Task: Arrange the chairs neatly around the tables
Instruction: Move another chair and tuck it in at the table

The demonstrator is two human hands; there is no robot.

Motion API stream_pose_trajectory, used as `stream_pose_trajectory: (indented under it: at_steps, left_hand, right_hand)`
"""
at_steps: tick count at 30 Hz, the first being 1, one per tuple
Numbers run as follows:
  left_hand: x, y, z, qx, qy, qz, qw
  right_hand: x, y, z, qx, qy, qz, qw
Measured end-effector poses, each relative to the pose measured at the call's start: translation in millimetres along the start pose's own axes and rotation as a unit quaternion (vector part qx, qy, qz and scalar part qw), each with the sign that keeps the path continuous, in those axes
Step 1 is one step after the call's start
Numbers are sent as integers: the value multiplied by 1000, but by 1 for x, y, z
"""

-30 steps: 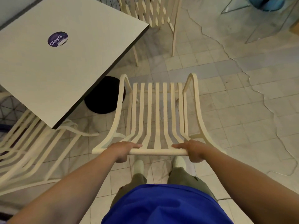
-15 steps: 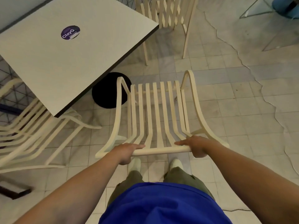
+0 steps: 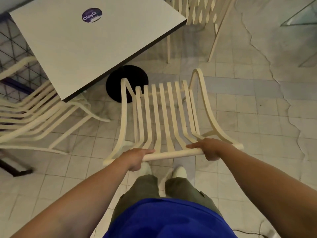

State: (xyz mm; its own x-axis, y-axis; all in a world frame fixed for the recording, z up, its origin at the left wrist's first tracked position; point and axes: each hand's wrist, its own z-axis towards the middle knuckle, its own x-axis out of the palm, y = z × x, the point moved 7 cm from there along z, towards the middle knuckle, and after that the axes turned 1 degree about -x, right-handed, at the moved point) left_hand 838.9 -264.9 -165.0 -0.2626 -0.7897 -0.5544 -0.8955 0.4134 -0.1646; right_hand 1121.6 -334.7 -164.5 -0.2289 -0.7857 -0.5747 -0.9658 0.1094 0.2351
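1. In front of my legs, a cream chair with long thin slats stands on the tiled floor.
2. My left hand wraps tight around the round top bar of the chair back.
3. My right hand grips the same bar, further along to the right.
4. The chair's seat points at the white square table, and its front left corner sits over the table's round black base.
5. A round purple sticker sits on the table top.
6. Another cream chair is tucked under the table's left side.
7. A third chair stands past the table's far corner.
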Motion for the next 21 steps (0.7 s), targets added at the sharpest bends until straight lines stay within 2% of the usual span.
stream_pose_trajectory:
  at_steps: [16,21]
  left_hand:
    - [-1,7,-2,55,-23,-24,998]
    - [0,9,-5,49,-32,-19,998]
  right_hand:
    - [0,-2,-14,87,-43,-35,995]
    - [0,-5,-12,79,-43,-48,995]
